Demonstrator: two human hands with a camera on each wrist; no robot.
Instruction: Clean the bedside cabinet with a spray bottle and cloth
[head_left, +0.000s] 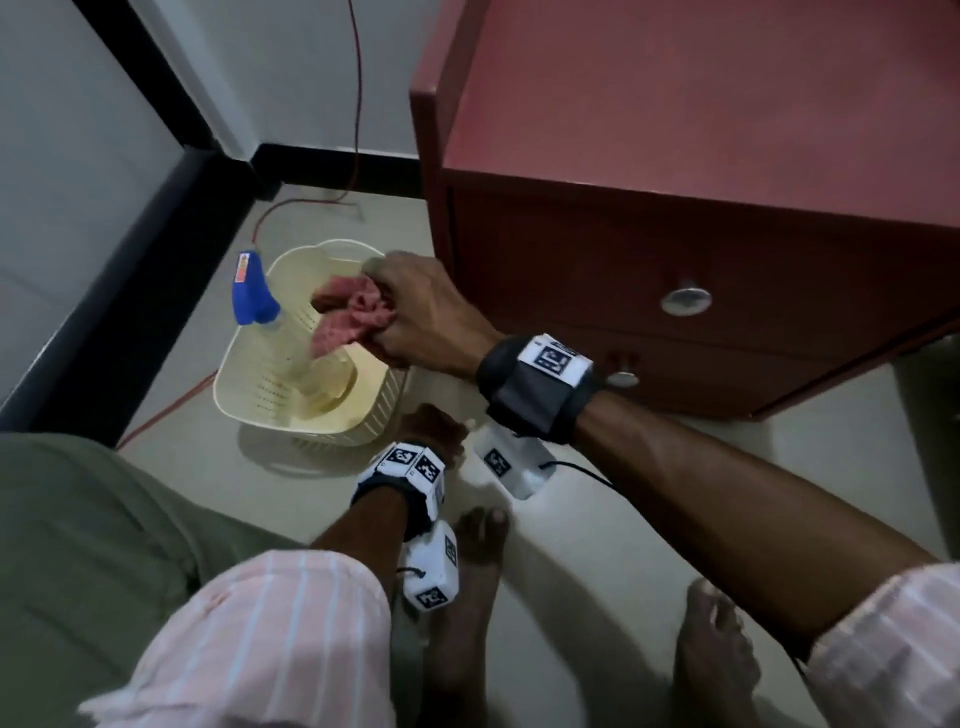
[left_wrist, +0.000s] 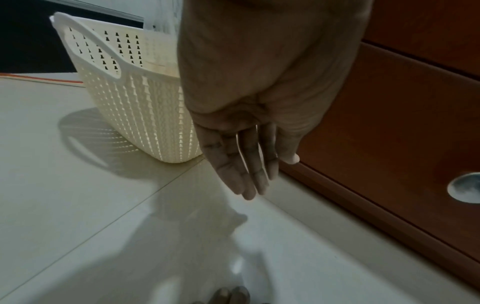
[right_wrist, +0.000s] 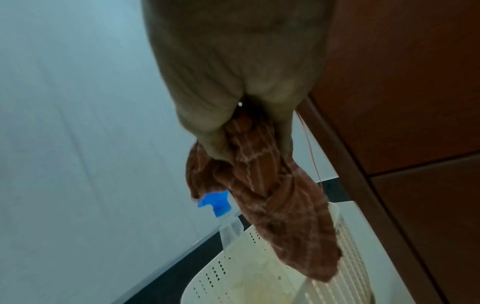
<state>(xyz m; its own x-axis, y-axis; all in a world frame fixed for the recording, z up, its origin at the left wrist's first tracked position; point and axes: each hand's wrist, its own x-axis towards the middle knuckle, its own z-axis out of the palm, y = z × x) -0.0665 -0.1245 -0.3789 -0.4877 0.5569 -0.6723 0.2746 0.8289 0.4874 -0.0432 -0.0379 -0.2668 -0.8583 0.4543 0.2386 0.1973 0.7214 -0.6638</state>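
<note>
Over the basket (head_left: 311, 410) beside the cabinet (head_left: 675, 130), right hand (head_left: 421, 312) has the cloth (head_left: 348, 317) bunched in curled fingers, left hand (left_wrist: 249, 156) hangs loose and empty, so I'd lift the cloth clear, then grab the spray bottle (head_left: 252, 288) leaning inside.

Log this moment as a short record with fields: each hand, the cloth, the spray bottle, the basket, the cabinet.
right hand: grips the cloth, above the basket
left hand: fingers straight, holds nothing, above the floor beside the basket
cloth: reddish, bunched, hangs down over the basket
spray bottle: blue head, stands in the basket
basket: cream, perforated, on the floor beside the cabinet
cabinet: reddish brown, drawers shut
</note>
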